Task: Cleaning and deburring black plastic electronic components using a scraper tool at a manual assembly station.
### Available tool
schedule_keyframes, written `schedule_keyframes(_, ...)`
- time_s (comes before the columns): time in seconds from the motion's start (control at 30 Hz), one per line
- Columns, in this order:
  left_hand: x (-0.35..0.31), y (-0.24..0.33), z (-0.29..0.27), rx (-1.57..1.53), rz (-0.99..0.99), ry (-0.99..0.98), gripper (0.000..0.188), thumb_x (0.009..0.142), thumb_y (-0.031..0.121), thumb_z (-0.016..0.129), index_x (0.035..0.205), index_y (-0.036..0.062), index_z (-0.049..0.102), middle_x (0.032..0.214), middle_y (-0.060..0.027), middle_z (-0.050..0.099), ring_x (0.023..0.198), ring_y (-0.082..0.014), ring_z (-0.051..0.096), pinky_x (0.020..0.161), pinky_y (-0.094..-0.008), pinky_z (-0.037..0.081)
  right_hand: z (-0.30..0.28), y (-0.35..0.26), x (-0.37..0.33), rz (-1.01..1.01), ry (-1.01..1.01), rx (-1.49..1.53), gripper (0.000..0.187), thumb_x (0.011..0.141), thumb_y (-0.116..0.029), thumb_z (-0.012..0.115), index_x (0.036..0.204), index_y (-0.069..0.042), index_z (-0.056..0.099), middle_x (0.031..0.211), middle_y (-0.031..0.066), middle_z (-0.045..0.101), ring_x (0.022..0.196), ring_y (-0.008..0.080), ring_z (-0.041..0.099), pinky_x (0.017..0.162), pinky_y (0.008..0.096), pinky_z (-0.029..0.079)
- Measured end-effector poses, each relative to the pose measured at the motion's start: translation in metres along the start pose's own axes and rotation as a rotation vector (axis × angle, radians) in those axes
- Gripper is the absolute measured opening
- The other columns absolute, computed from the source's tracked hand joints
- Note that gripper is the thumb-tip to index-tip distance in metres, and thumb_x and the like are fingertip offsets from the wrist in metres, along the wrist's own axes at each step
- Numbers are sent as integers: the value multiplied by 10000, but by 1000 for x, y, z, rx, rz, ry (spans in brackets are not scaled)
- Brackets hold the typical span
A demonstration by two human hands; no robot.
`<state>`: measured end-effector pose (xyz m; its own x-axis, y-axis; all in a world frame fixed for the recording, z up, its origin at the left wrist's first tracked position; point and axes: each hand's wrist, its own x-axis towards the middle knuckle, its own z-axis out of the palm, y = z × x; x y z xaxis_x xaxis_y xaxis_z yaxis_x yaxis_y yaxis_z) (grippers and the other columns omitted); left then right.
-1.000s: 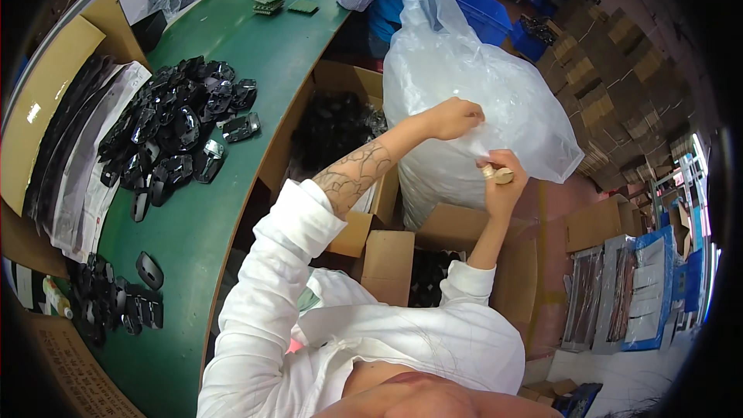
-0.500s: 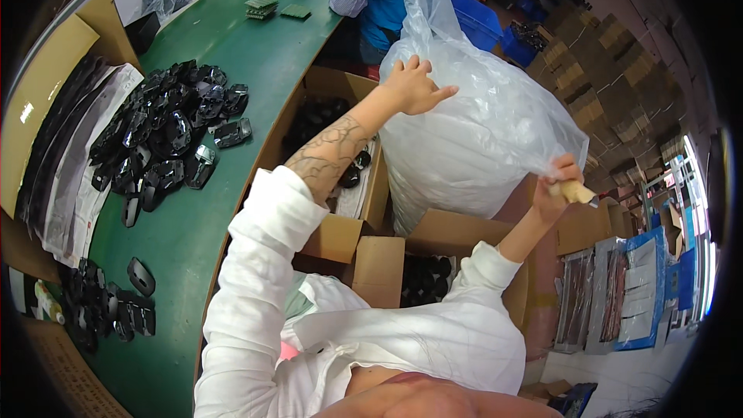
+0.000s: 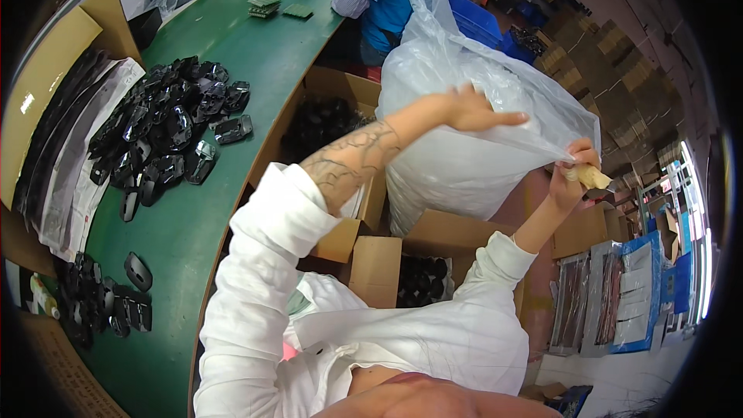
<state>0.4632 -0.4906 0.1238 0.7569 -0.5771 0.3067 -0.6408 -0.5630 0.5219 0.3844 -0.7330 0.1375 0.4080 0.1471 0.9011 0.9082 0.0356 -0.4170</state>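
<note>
Your left hand [image 3: 468, 111] lies flat and released on the big translucent white plastic bag [image 3: 472, 120], hiding the brown cardboard box [image 3: 457, 236] beneath. Your right hand [image 3: 574, 178] is clenched on the bag's edge and a tan, half-hidden handle [image 3: 592, 178].

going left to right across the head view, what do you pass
Pile of black plastic parts on the green table → open cardboard box → left hand on the clear plastic bag → right hand gripping a wooden-handled tool.
</note>
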Motion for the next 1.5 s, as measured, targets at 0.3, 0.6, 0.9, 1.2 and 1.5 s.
schedule_keyframes(0.3,-81,26,-138,603,479,676,459,721,272,735,1085,30,595,1246,-175,443,1120,-308,425,966,-445,354,21,0,36,125,235,-450,116,823,45,684,931,5,672,927,101,687,633,141,597,612,225,496)
schedule_keyframes(0.6,-376,39,-184,1214,-187,612,350,758,186,745,1054,106,576,1146,-38,552,1000,-231,566,887,-339,446,101,-32,-5,168,552,-864,173,789,-14,686,962,-19,698,985,35,714,639,99,558,581,197,453)
schedule_keyframes(0.9,-617,67,-26,744,-1289,825,298,780,197,738,985,26,606,1058,-96,562,978,-282,521,859,-372,455,336,-35,-76,777,-690,246,329,731,-17,704,1050,-60,639,797,-9,546,680,93,464,655,207,389)
schedule_keyframes(1.2,-578,-8,-28,895,-1645,423,338,817,239,691,1081,44,610,1015,-138,611,984,-310,533,859,-357,447,516,-90,-122,877,-988,655,270,835,-104,718,1056,-9,595,885,41,616,710,99,518,646,227,434)
schedule_keyframes(1.5,-577,-21,-51,709,-1291,1027,270,798,84,672,1050,6,611,966,-143,622,866,-263,565,756,-315,461,568,-134,-171,860,-711,628,336,808,-87,753,1055,-19,535,851,67,638,675,126,537,634,252,455)
